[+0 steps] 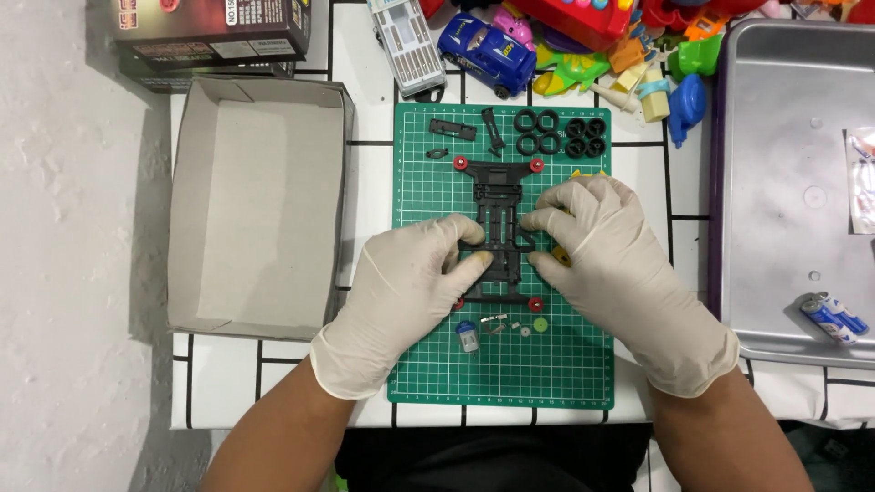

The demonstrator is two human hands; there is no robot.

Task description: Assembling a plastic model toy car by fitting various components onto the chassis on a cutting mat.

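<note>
- Black plastic, the toy-car chassis (pixel 499 223) is lying lengthwise in the middle of the green cutting mat (pixel 428 364), red rollers at its four corners.
- Both gloved hands are pinching it: the left hand (pixel 406 296) is gripping the chassis's left rail with thumb and fingertips, and the right hand (pixel 606 264) is clasping the right rail, with something yellow showing under its fingers; I cannot tell what that is.
- Along the mat's far edge, black tyres (pixel 538 133) and black wheel hubs (pixel 585 137) are sitting in two clusters, with small black clips beside them.
- Near the mat's near edge, a small motor (pixel 467 336), metal contacts (pixel 495 322) and a green gear (pixel 540 324) are lying loose, just beside the wrists.
- An open cardboard box (pixel 260 210) is resting off the mat's left edge; a metal tray (pixel 793 191) with batteries (pixel 834 317) is sitting at the table's right edge, and coloured toys are crowding the far edge.
- Risks, as I judge them: a wrist sliding could be sweeping the tiny gear or contacts off the mat; squeezing the thin rails unevenly could be flexing or snapping the chassis; the glove tips could be catching in its ribs.
</note>
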